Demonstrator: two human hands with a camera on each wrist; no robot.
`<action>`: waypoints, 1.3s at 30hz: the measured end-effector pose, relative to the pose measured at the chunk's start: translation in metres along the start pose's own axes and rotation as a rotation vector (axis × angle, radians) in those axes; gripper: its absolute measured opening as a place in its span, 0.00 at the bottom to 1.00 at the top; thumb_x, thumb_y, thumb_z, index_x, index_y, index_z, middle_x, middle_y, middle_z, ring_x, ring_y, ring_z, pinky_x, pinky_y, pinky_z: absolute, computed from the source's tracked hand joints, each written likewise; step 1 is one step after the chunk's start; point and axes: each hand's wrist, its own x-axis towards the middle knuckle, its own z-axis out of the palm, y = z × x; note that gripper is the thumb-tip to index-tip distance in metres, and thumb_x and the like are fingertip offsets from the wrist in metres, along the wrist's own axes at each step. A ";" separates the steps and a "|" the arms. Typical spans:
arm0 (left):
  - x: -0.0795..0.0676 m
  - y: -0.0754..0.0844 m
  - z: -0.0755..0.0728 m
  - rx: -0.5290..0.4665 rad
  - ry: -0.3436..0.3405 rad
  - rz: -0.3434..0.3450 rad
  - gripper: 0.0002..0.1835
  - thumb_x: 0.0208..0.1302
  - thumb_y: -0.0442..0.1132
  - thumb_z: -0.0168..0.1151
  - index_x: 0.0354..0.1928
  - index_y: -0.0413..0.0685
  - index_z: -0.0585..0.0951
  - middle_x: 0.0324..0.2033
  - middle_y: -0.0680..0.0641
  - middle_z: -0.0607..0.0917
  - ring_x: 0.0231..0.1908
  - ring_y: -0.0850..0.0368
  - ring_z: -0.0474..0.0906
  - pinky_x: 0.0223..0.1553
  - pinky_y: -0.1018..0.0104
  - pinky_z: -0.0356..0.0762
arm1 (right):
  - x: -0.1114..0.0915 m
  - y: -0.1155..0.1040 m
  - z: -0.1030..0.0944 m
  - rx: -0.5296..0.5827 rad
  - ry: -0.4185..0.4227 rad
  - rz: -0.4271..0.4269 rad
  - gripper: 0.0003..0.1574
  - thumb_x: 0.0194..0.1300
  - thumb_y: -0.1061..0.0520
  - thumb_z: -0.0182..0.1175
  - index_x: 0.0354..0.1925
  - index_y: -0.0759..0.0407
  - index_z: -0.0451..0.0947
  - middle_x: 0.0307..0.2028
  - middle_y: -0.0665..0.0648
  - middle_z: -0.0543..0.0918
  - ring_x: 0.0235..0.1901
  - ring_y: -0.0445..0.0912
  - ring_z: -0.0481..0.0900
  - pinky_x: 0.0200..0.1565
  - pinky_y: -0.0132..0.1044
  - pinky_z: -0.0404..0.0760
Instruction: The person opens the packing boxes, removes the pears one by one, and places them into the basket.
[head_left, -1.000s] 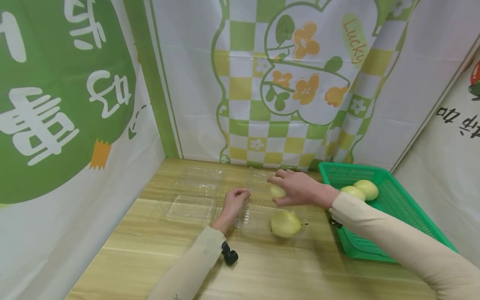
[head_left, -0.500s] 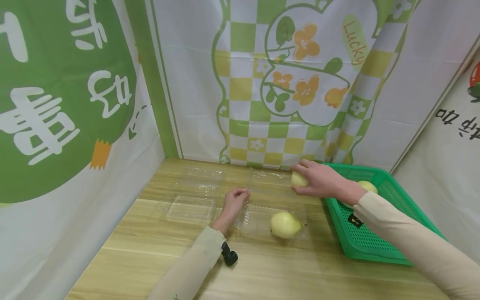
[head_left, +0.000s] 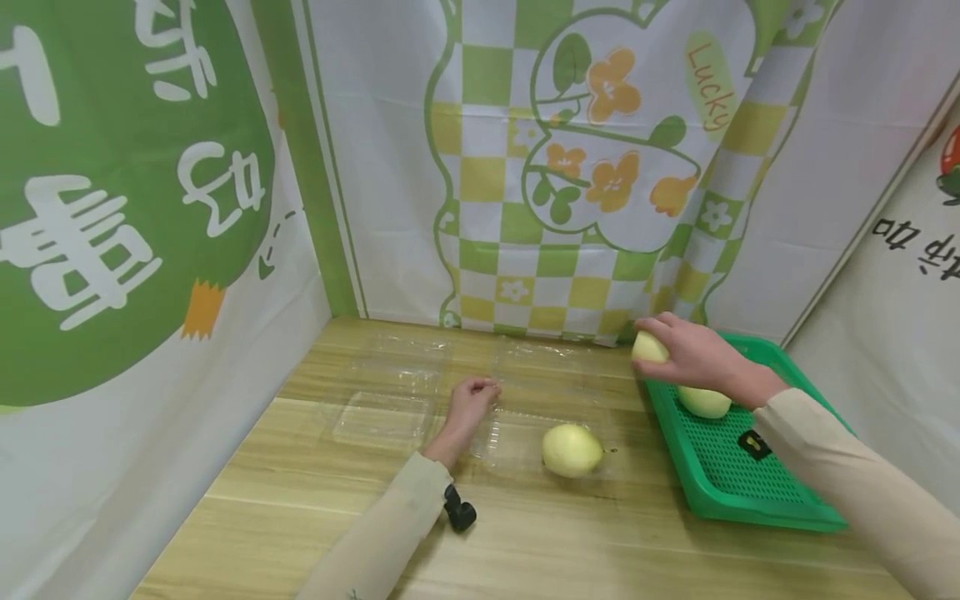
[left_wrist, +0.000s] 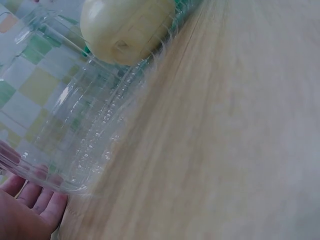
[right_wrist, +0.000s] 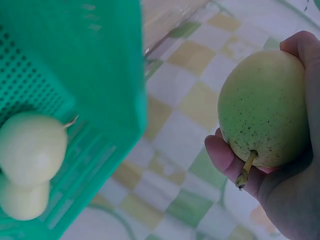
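Note:
My right hand (head_left: 696, 354) grips a pale yellow-green pear (head_left: 649, 350) above the far left rim of the green basket (head_left: 697, 496). In the right wrist view, the held pear's stem (right_wrist: 246, 171) points down between thumb and fingers. My left hand (head_left: 468, 412) pinches the left edge of a clear plastic clamshell box (head_left: 517, 442), whose lid lies folded back. One pear (head_left: 572, 450) lies on its side in the near half of that box. Through the clear wall, the left wrist view shows my fingers (left_wrist: 42, 200) at the box's edge.
Further pears (right_wrist: 32, 150) lie in the basket, partly hidden by my right arm in the head view. Another open clear box (head_left: 382, 417) sits to the left on the wooden table (head_left: 300, 500). A printed curtain (head_left: 480, 208) hangs right behind the table.
My right hand has carried the pear rightward from over the box's far half to over the basket. The left hand and the pear in the box have stayed put.

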 end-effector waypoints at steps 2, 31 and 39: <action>0.000 0.000 0.000 -0.002 -0.002 0.000 0.13 0.60 0.35 0.58 0.46 0.35 0.77 0.40 0.42 0.81 0.43 0.47 0.78 0.45 0.58 0.79 | -0.005 0.010 0.001 0.009 -0.007 0.035 0.37 0.59 0.37 0.57 0.60 0.54 0.67 0.47 0.59 0.75 0.25 0.42 0.72 0.23 0.34 0.71; 0.002 -0.002 -0.002 0.037 0.004 -0.003 0.15 0.59 0.36 0.59 0.46 0.35 0.77 0.39 0.43 0.82 0.40 0.52 0.79 0.41 0.64 0.79 | -0.068 0.126 0.027 0.055 -0.007 0.223 0.29 0.59 0.43 0.58 0.46 0.66 0.72 0.29 0.55 0.79 0.25 0.44 0.71 0.23 0.36 0.68; 0.003 -0.002 -0.002 0.027 -0.012 -0.014 0.14 0.59 0.36 0.58 0.46 0.37 0.77 0.40 0.42 0.81 0.43 0.47 0.78 0.46 0.59 0.79 | -0.082 0.139 0.038 0.089 -0.039 0.252 0.29 0.59 0.44 0.57 0.45 0.68 0.72 0.27 0.54 0.78 0.24 0.44 0.70 0.23 0.35 0.67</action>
